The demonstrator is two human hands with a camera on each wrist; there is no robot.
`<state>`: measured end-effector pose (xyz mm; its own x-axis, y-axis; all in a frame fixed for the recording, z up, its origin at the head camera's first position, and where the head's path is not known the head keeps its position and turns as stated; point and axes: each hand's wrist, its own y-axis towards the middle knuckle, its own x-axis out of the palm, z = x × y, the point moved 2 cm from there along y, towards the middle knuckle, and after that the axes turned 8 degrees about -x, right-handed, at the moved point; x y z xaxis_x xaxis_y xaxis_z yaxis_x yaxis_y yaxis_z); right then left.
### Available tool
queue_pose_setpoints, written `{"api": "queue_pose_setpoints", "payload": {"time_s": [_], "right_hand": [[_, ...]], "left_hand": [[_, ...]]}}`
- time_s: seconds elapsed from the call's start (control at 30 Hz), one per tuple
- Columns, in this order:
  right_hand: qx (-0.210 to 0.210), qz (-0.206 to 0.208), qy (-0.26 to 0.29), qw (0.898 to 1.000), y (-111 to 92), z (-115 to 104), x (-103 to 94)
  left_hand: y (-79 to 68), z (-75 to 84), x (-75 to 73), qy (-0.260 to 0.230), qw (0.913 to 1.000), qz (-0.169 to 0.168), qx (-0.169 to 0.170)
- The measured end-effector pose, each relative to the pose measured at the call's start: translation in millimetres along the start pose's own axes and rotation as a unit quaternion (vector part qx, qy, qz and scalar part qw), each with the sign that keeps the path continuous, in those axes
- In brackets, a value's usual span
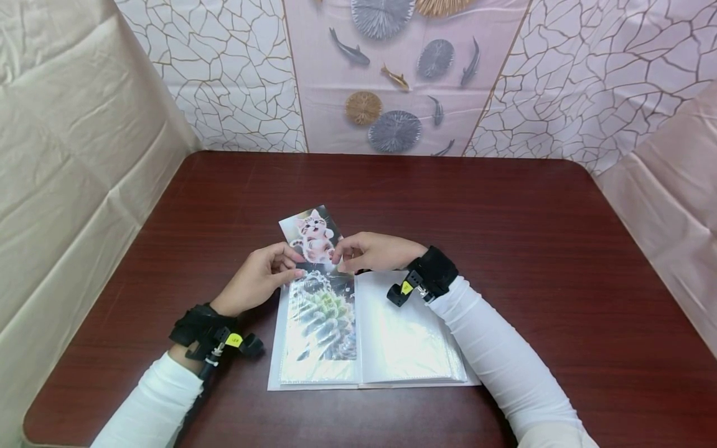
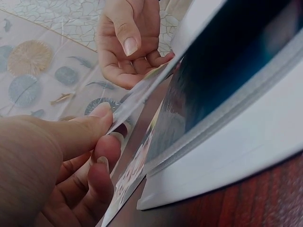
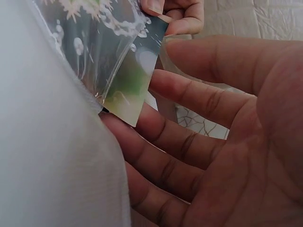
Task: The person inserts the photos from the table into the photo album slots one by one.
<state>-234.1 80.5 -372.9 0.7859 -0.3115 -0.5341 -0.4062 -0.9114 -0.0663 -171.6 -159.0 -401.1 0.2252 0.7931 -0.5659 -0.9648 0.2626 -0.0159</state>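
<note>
A photo album [image 1: 411, 336] with clear plastic pockets lies spread out on the table. Its left page carries a succulent photo [image 1: 325, 311], whose top edge sticks out of the pocket in the right wrist view. My left hand [image 1: 263, 274] pinches the top left corner of this photo between thumb and fingers. At the photo's other top corner is my right hand [image 1: 375, 251], its fingers loosely bent behind the edge and its thumb apart, as the right wrist view shows. Just past the album's far edge a kitten photo [image 1: 313, 231] lies tilted, partly covered by both hands.
The dark red-brown table [image 1: 504, 205] runs around the album on all sides. Beyond its far edge hangs a patterned cloth [image 1: 392, 74], with plain beige cloth [image 1: 73, 186] on the left. Each wrist wears a black strap [image 1: 434, 270] with a small camera.
</note>
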Motion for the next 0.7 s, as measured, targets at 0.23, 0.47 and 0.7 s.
{"api": "queue_pose_setpoints", "payload": {"time_s": [0.23, 0.47, 0.7], "right_hand": [[-0.005, 0.001, -0.007, 1.0, 0.3, -0.2, 0.3], [-0.002, -0.003, -0.002, 1.0, 1.6, 0.8, 0.2], [-0.007, 0.002, -0.006, 1.0, 0.8, -0.5, 0.2]], "left_hand": [[-0.6, -0.7, -0.6, 0.0, 0.9999, -0.003, 0.012], [-5.8, 19.1, -2.4, 0.01, 0.9999, -0.003, 0.007], [0.2, -3.0, -1.0, 0.012, 0.9996, -0.006, 0.023]]}}
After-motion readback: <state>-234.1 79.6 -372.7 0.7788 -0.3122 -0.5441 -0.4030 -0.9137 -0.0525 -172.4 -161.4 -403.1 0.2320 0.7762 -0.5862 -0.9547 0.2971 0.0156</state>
